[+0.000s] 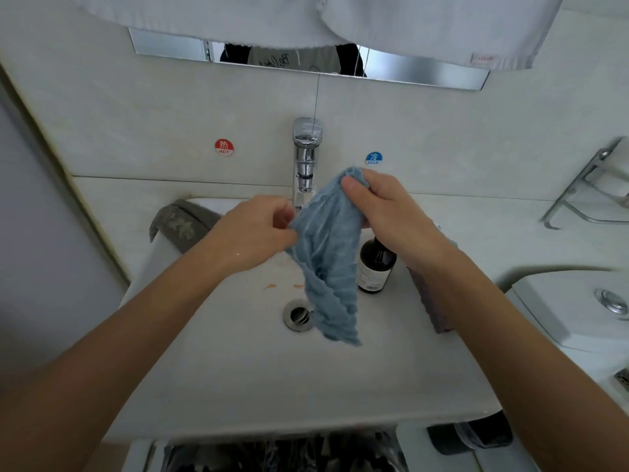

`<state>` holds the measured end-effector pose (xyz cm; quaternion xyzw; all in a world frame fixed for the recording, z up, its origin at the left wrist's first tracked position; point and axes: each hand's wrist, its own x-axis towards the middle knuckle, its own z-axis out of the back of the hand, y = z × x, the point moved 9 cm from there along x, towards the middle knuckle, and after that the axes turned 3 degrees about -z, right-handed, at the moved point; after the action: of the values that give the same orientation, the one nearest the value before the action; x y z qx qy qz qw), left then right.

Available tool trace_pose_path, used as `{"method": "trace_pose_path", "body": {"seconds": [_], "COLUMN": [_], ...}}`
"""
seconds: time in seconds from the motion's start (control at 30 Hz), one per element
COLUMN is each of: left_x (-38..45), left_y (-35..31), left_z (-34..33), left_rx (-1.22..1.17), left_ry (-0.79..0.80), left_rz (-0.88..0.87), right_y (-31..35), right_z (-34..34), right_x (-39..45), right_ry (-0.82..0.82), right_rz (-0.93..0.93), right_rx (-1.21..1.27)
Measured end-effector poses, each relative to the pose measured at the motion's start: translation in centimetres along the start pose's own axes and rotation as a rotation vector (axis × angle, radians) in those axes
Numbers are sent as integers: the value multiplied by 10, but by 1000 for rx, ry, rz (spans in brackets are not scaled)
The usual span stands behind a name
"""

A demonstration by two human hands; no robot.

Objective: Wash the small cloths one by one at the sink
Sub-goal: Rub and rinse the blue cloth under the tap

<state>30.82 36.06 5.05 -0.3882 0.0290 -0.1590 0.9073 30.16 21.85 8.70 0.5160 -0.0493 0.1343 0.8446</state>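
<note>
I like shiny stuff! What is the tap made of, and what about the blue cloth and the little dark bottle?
Tap: looks like chrome-plated metal, since it mirrors the light. Blue cloth: soft ribbed fabric that hangs in folds. Bottle: dark and glossy, glass or plastic, cannot tell which.

The person's right hand (384,212) covered the top corner of the ribbed blue cloth (326,260), and its fingers were lost behind the folds. The left hand (252,229) hid its own fingertips against the cloth's edge, so the grip there could not be read. The hanging cloth masked the spout end of the chrome tap (305,161) and part of the round metal drain (299,315). The right forearm crossed a purple-grey cloth (432,304) on the basin rim and the shoulder of the dark glass bottle (374,267), whose label print was too small to read. A grey patterned cloth (183,223) lay partly behind the left wrist. White towels (306,18) above ran past the top edge.
</note>
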Motion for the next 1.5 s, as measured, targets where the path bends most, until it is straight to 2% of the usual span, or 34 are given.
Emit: {"method": "trace_pose_path", "body": {"seconds": [0.13,0.23,0.33,0.5,0.63,0.7,0.83,1.03,1.17,1.23,1.37,1.5], "left_x": [-3,-5,-4,-1,-1,-1,-2,-6,-13,-14,-8,-7], "left_y": [8,17,22,37,42,43,46,30,33,34,39,50], "left_z": [-34,-48,-43,0,23,33,45,19,-2,-4,14,29], "left_rx": [-6,-88,-233,-387,-525,-521,-352,-223,-44,85,45,-378], "left_ry": [192,221,148,-56,-161,-207,-262,-124,227,325,192,99], "left_rz": [55,99,132,191,222,210,173,100,91,26,11,95], "right_y": [0,2,-4,-16,-25,-32,-51,-54,-56,-60,-69,-69], "right_z": [6,11,14,38,45,45,45,30,40,42,42,37], "right_x": [-1,-2,-4,-11,-14,-16,-20,-25,-23,-24,-27,-28], "right_ry": [-16,-11,14,-60,-56,-70,-139,-109,-165,-151,-140,-27], "right_rz": [-48,-61,-56,-48,-79,-144,-309,-388,-398,-407,-417,-367], "right_rx": [91,169,123,196,113,162,325,409,376,331,328,389]}}
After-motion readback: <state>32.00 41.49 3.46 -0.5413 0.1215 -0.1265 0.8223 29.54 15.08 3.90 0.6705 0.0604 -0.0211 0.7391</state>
